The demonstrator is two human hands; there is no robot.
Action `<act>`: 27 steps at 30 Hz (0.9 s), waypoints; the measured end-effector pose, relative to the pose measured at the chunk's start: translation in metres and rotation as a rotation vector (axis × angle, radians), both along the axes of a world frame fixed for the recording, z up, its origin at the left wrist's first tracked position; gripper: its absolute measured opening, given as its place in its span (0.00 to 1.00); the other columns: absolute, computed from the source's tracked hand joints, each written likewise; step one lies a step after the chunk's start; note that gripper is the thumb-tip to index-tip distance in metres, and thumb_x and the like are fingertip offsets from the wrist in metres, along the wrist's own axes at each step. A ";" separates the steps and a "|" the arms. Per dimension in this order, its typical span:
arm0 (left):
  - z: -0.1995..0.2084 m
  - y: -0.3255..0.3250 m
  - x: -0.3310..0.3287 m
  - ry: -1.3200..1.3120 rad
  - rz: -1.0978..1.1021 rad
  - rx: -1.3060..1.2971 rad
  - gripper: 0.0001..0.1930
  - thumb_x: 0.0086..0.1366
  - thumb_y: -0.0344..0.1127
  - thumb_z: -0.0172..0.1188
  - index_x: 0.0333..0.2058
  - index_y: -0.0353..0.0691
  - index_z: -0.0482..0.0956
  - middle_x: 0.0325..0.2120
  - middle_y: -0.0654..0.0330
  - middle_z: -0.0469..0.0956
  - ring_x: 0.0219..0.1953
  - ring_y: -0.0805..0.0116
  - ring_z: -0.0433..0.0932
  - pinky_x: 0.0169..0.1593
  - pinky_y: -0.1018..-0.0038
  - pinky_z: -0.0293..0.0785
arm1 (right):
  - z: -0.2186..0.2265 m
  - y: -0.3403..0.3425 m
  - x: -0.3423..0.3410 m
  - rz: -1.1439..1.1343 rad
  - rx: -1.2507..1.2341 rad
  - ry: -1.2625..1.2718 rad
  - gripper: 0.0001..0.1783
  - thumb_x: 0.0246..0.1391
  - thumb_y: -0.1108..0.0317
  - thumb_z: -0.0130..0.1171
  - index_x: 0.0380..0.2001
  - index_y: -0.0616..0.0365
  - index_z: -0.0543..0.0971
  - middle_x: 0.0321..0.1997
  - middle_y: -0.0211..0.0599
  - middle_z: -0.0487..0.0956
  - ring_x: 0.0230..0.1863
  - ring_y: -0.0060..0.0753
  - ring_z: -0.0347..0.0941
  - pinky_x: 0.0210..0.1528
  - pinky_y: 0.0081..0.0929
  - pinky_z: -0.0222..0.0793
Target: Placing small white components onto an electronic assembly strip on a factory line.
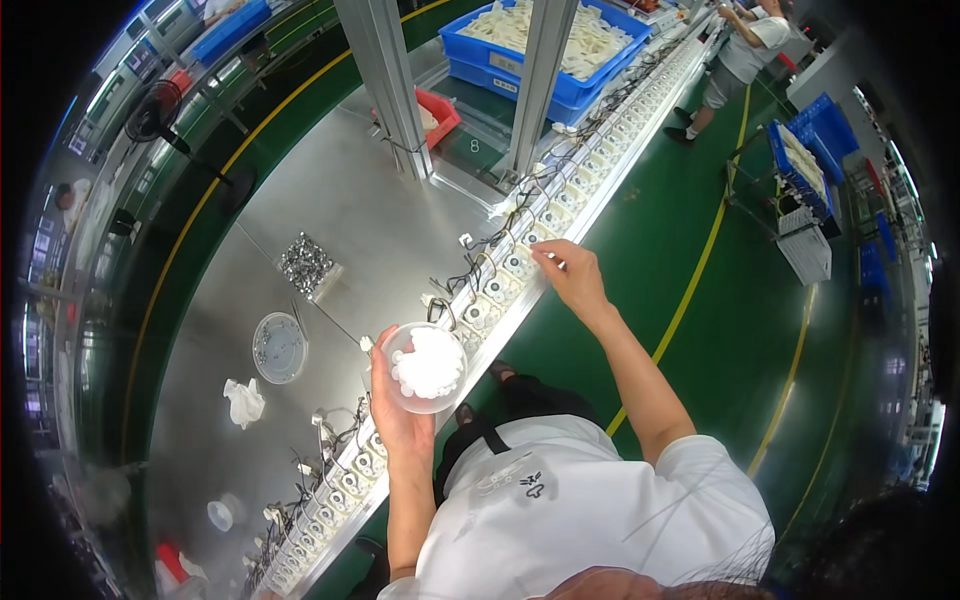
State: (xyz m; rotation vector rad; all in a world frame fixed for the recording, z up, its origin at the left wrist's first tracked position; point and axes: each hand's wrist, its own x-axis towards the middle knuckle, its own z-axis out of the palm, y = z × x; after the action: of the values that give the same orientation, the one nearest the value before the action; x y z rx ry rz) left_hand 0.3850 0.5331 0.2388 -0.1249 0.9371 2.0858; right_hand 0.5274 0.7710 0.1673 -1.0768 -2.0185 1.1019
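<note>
My left hand [396,400] is closed round the side of a round translucent plastic bowl [462,388], which holds a heap of small white parts [428,364]. The bowl is held above the near edge of a long row of small off-white motor-like units [482,315] with dark round centres and black wires. Farther up the same row, my right hand [572,274] has its thumb and fingertips pinched together over one unit [518,264]. Whatever the pinch may hold is too small to make out.
On the metal table [210,330] lie a pile of small metal parts [307,265], a round dish [280,348] and a crumpled white cloth [243,403]. Metal posts [385,80] rise beside a red bin [436,116] and stacked blue crates [545,80]. A person [748,60] stands far right.
</note>
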 end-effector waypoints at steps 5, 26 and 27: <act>0.000 0.005 0.004 -0.006 0.027 -0.060 0.21 0.71 0.48 0.44 0.53 0.38 0.67 0.46 0.56 0.72 0.52 0.65 0.71 0.57 0.68 0.69 | -0.012 0.003 -0.008 0.177 0.406 -0.029 0.06 0.49 0.72 0.64 0.32 0.58 0.82 0.35 0.36 0.81 0.27 0.37 0.78 0.30 0.26 0.73; -0.007 0.017 0.007 -0.003 0.011 -0.091 0.21 0.72 0.48 0.43 0.54 0.38 0.66 0.47 0.54 0.72 0.52 0.64 0.72 0.56 0.67 0.70 | -0.008 -0.010 -0.007 0.228 0.664 -0.018 0.03 0.46 0.75 0.63 0.27 0.57 0.81 0.32 0.34 0.79 0.32 0.37 0.76 0.31 0.29 0.74; -0.008 0.017 0.007 -0.004 0.011 -0.091 0.21 0.72 0.48 0.43 0.54 0.38 0.66 0.47 0.54 0.72 0.52 0.64 0.72 0.56 0.67 0.70 | -0.008 -0.010 -0.005 0.228 0.663 -0.019 0.03 0.46 0.75 0.63 0.27 0.57 0.81 0.32 0.34 0.79 0.32 0.37 0.76 0.31 0.29 0.74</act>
State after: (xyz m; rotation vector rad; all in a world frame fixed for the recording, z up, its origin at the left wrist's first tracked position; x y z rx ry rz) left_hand 0.3917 0.5501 0.2304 -0.1821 1.0316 2.0520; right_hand 0.5219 0.7609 0.1598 -0.5240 -2.3120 0.4436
